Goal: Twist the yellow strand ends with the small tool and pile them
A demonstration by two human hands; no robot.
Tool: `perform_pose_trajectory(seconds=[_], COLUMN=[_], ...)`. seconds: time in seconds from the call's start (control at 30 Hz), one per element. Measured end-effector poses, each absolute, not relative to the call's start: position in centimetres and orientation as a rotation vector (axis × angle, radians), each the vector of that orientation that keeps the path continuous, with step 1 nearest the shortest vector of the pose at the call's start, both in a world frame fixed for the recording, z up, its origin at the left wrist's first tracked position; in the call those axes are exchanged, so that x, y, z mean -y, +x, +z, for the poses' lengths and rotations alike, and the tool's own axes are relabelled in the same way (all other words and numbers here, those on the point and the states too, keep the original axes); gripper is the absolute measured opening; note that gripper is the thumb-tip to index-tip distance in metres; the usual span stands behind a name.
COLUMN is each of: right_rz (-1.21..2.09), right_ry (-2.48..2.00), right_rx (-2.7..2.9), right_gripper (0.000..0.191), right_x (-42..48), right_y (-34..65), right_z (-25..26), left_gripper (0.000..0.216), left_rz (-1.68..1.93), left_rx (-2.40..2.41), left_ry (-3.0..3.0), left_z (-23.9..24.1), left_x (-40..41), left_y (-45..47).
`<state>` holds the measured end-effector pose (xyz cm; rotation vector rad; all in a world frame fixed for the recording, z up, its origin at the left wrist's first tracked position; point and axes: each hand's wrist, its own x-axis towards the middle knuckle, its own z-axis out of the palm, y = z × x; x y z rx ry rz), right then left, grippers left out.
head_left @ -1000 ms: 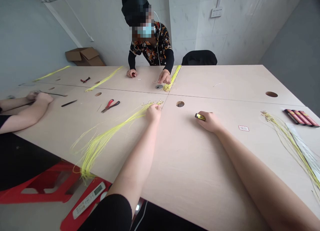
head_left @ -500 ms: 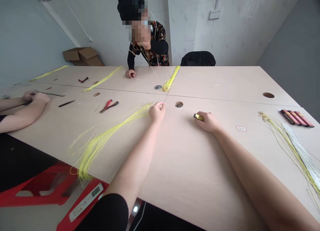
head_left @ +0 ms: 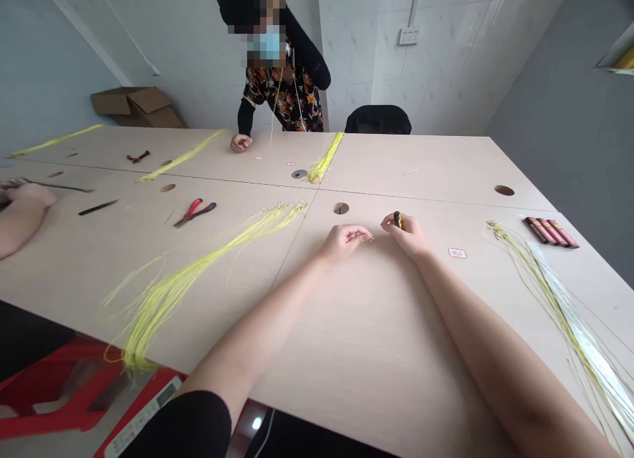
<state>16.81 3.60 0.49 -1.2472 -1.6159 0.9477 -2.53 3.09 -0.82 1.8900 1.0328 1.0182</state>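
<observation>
My left hand point(head_left: 343, 240) rests on the pale table point(head_left: 376, 339) with its fingers pinched on the end of a thin strand that I can barely make out. A short way to its right, my right hand point(head_left: 407, 235) is closed round a small yellow-and-black tool point(head_left: 397, 218), tip pointing up. A long bundle of yellow strands point(head_left: 198, 263) lies on the table left of my left hand, its near end fanned out at the table's edge. Between the two hands is a small gap of bare table.
A person in a patterned top stands at the far side, one hand point(head_left: 240, 142) on the table beside another yellow bundle point(head_left: 324, 160). Red pliers point(head_left: 194, 211), a cable hole point(head_left: 341, 208), red-black sticks point(head_left: 549, 231), more strands point(head_left: 555, 293) and another person's arm point(head_left: 20, 210) at left.
My left hand left the tip of the yellow bundle and moved right, close to my right hand. The right hand turned the small tool upright. The person opposite raised one arm.
</observation>
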Motion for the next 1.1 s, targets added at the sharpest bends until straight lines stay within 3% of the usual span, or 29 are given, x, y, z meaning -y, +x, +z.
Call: perform_pose_trajectory(seconds=[0.43, 0.73, 1.1], right_rz=[1.159, 1.197, 1.228], right_ry=[-1.096, -1.153, -1.152], right_rx=[1.912, 1.89, 1.873], right_gripper=[0.023, 0.028, 0.021], right_x=[-3.17, -3.18, -3.13], right_y=[17.06, 16.87, 16.71], right_z=[0.77, 0.64, 0.41], left_gripper=[0.029, 0.029, 0.033], left_rz=[0.929, 0.817, 0.795], left_rx=[-1.106, -1.167, -1.165], left_ry=[1.928, 1.99, 1.952], left_z=[-1.22, -1.4, -1.11], left_x=[-3.75, -3.83, -3.58], left_y=[-2.87, -2.89, -2.66])
